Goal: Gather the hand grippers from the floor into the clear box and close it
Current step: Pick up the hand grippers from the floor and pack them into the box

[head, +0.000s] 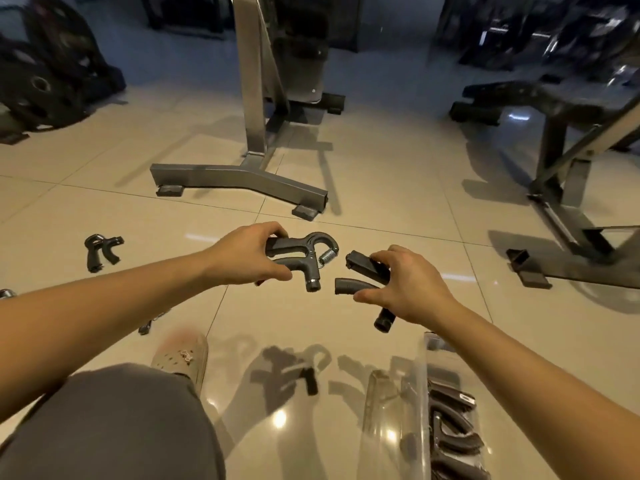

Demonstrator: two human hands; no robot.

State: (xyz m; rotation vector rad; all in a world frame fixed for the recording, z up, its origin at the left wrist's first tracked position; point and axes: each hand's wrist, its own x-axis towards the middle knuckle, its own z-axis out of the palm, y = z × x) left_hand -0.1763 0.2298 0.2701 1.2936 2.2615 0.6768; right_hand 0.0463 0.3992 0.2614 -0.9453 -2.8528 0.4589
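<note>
The left grip (pixel 242 258) pinches one gripper (pixel 301 254) by its two handles, spring end pointing right. The right grip (pixel 408 289) grasps a second gripper (pixel 360 275), fingers curled over the handles, its knob hanging below the palm. Both are held in the air above the floor (pixel 381 188), close together but not touching.

The box (pixel 388 427) sits on the floor at lower right, just under the right forearm, with several stored grippers (pixel 450 427) lying in it. The step in hand looks like carrying these two to the box. It should go best with the right one lowered first, since that arm is nearest, laid flat beside those stored so the lid can seat later. The left one can follow without crossing arms. I cannot tell where the lid is through the clear walls.

Two more lie on the floor: a floor gripper (pixel 102 252) well to the left, and another piece (pixel 149 325) half hidden under the left forearm. A machine foot (pixel 242 181) stands ahead and weight plates (pixel 41 84) lean far left, neither in the path. The knee (pixel 121 427) and shoe (pixel 183 358) crowd the left side.
</note>
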